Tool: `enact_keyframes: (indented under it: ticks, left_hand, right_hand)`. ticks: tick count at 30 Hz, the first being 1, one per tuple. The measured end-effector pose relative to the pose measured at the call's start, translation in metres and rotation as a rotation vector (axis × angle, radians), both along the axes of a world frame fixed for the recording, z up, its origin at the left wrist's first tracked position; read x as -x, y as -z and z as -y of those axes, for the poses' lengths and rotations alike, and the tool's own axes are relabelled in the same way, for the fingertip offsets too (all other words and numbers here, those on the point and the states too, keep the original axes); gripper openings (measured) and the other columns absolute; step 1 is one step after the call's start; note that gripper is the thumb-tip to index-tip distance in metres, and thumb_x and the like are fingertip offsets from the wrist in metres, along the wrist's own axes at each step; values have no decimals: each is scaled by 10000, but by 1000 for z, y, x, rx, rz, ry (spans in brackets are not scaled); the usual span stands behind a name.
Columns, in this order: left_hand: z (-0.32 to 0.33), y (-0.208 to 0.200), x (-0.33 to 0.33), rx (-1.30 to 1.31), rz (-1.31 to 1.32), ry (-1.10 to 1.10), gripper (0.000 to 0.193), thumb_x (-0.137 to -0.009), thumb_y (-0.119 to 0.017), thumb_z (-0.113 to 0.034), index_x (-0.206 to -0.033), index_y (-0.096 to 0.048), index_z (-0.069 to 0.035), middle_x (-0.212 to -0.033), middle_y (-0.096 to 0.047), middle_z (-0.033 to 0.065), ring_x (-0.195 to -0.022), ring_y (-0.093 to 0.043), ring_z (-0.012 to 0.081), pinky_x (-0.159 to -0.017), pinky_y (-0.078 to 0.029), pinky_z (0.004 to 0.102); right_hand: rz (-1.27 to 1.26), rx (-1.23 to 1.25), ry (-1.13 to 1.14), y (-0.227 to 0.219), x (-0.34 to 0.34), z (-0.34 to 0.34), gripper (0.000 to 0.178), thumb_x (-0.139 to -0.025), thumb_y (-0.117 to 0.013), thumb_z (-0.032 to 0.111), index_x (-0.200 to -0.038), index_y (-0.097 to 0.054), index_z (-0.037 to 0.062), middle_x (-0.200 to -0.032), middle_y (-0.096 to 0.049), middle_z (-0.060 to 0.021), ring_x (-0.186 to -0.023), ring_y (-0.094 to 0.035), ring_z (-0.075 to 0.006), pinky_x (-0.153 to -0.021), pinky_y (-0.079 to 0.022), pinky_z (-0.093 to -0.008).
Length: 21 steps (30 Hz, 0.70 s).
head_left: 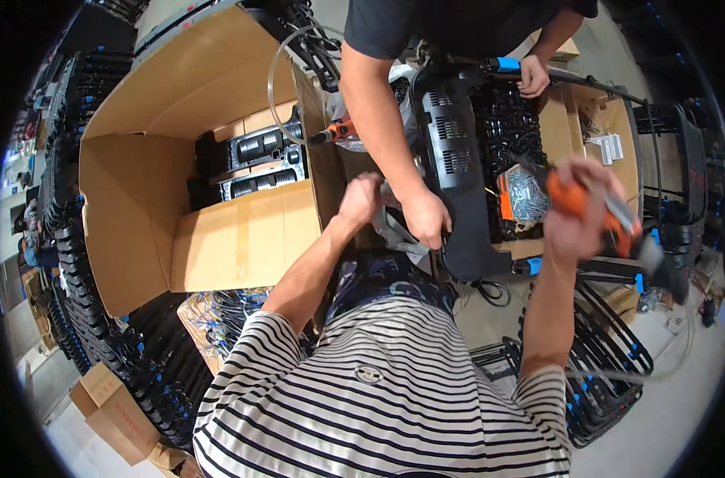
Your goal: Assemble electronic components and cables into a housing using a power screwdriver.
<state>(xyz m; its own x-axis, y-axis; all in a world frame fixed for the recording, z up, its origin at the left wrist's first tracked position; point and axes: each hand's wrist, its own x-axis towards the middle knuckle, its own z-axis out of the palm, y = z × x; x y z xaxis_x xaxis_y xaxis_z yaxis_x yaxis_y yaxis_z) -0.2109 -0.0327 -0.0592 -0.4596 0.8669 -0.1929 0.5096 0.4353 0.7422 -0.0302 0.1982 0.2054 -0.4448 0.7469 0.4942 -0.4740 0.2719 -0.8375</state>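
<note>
My right hand (576,223) is wrapped round an orange-and-black power screwdriver (566,195), blurred by motion. It is above the right end of the work area, beside an orange tray (506,197) of loose screws. My left hand (359,199) is closed beside the carton's right wall, near clear plastic wrapping (398,231); what it holds, if anything, is hidden. In front of me stands a long black vented panel (450,151). A co-worker's hand (426,219) touches the panel's near left edge, and their other hand (532,76) rests by the black frame at the far side.
A large open carton (127,215) at the left holds black vented parts (259,150). Another orange-tipped tool (335,131) lies beside it with a clear hose. Black parts (510,119) lie right of the panel. Stacked black frames (601,350) stand at the lower right, cables (219,323) at the lower left.
</note>
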Motion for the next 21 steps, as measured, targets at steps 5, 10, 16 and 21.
enact_keyframes:
  ticks: [5,10,16,21]
  left_hand:
    - [-67,-36,44,-340,-62,-262,336,-866,-536,-119,-1176,-581,1,-1218,-595,240,-1100,-565,351,-946,-454,415]
    - [-112,34,123,-315,-319,-111,333,-899,-499,-157,-1177,-578,9,-1115,-630,198,-1076,-584,334,-937,-463,403]
    - [-157,107,147,-347,-747,110,352,-949,-442,-213,-1178,-574,20,-961,-683,135,-1039,-613,307,-923,-476,386]
    - [-148,103,136,-142,-44,57,338,-976,-408,-274,-1088,-607,-25,-931,-633,104,-920,-570,237,-836,-454,367]
  right_hand:
    - [58,-12,126,-9,-118,40,283,-937,-508,260,-1121,-523,45,-1046,-585,-178,-822,-492,-217,-777,-408,-374]
    - [174,133,443,-13,-192,94,245,-938,-503,250,-1080,-536,53,-985,-572,-149,-805,-486,-203,-772,-397,-366]
    - [299,178,730,-25,-249,131,222,-931,-515,240,-1051,-555,58,-968,-570,-134,-778,-489,-190,-785,-396,-368]
    - [238,214,793,-22,-261,140,224,-920,-530,231,-1050,-569,53,-967,-573,-135,-758,-491,-189,-777,-396,-371]
